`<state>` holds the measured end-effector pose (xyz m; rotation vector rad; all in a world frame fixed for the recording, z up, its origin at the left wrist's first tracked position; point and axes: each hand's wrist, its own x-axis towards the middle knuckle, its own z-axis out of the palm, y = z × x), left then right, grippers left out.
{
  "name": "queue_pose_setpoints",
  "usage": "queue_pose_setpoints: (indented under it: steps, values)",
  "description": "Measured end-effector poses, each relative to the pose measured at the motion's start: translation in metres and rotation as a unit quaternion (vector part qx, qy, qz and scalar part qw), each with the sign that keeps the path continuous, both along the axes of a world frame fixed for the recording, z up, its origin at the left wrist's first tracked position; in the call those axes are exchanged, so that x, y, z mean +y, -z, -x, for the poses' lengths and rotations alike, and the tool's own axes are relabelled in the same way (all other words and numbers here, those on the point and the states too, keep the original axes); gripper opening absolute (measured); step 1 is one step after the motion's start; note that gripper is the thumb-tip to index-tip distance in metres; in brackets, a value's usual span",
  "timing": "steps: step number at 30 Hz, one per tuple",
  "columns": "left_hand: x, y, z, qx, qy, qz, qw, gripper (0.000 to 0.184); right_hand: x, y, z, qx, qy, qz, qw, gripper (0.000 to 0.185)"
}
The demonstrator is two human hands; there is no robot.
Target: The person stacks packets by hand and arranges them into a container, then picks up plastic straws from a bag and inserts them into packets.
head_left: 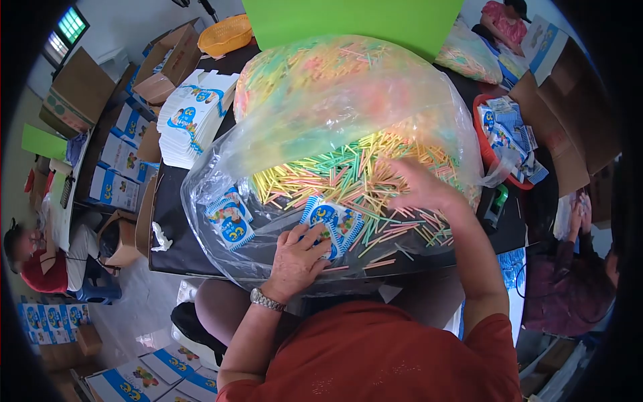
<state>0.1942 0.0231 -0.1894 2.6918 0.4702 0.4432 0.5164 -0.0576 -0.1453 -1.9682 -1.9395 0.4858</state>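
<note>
A large clear plastic bag [301, 120] lies open on the dark table, full of thin yellow, green and pink sticks [341, 164]. My left hand [298, 260], with a watch on its wrist, rests with fingers spread on blue-and-white packets [333, 224] at the bag's front edge. More such packets [230, 218] lie to its left on the plastic. My right hand [418, 186] is over the pile of sticks, thumb and fingers apart around some of them; no stick is clearly gripped. Loose sticks are scattered between my hands and near the table's front edge.
Flat white-and-blue cartons [194, 117] are stacked at left, near an orange basket [226, 35]. A red basket [485, 137] of packets stands at right beside a tape dispenser [494, 206]. A green panel [355, 23] rises behind the bag. Other people sit at both sides.
</note>
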Motion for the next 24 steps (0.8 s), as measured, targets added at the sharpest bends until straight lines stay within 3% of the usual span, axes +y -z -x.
queue_pose_setpoints:
  steps: [1, 2, 3, 5, 6, 13, 16, 18, 20, 22, 23, 24]
  values:
    - [-0.001, 0.002, 0.001, 0.000, -0.003, 0.005, 1.000, 0.043, -0.002, -0.012, -0.002, 0.012, 0.023, -0.056, 0.998, 0.054]
    - [-0.002, 0.003, 0.001, 0.001, 0.001, 0.005, 1.000, 0.043, 0.000, -0.024, -0.002, -0.061, 0.031, -0.038, 0.997, 0.049]
    - [-0.002, 0.003, 0.001, 0.000, -0.004, 0.008, 1.000, 0.043, 0.007, -0.023, -0.007, -0.061, 0.036, -0.039, 0.997, 0.049]
    - [-0.003, 0.003, -0.002, -0.003, -0.006, 0.008, 1.000, 0.042, 0.023, -0.012, -0.017, -0.251, -0.034, 0.036, 0.967, 0.041]
    - [-0.003, 0.003, -0.002, -0.005, -0.009, 0.011, 1.000, 0.042, 0.027, -0.005, -0.014, -0.273, -0.079, -0.034, 0.958, 0.027]
    - [-0.005, -0.003, -0.001, 0.007, -0.009, 0.015, 1.000, 0.042, 0.055, 0.031, -0.009, -0.383, -0.156, -0.155, 0.897, 0.010]
    - [-0.007, -0.020, -0.014, -0.051, -0.035, 0.009, 0.998, 0.049, 0.050, 0.009, -0.010, -0.306, -0.126, -0.081, 0.940, 0.012]
    - [-0.001, -0.032, -0.040, -0.076, -0.035, -0.009, 0.996, 0.053, 0.050, -0.002, -0.012, -0.301, -0.044, -0.182, 0.935, 0.017]
    - [0.010, -0.033, -0.074, -0.103, -0.032, -0.035, 0.994, 0.056, 0.048, -0.017, -0.011, -0.284, -0.019, -0.182, 0.941, 0.017]
    - [0.023, -0.009, -0.116, -0.158, -0.068, 0.059, 0.983, 0.062, 0.049, -0.027, -0.005, -0.270, 0.006, -0.186, 0.945, 0.017]
    - [0.027, -0.005, -0.135, -0.164, -0.071, 0.056, 0.982, 0.062, 0.047, -0.028, 0.006, -0.134, 0.071, -0.124, 0.981, 0.015]
    - [0.030, -0.002, -0.151, -0.157, -0.068, 0.153, 0.973, 0.059, 0.044, -0.027, 0.014, 0.007, 0.133, -0.057, 0.989, 0.013]
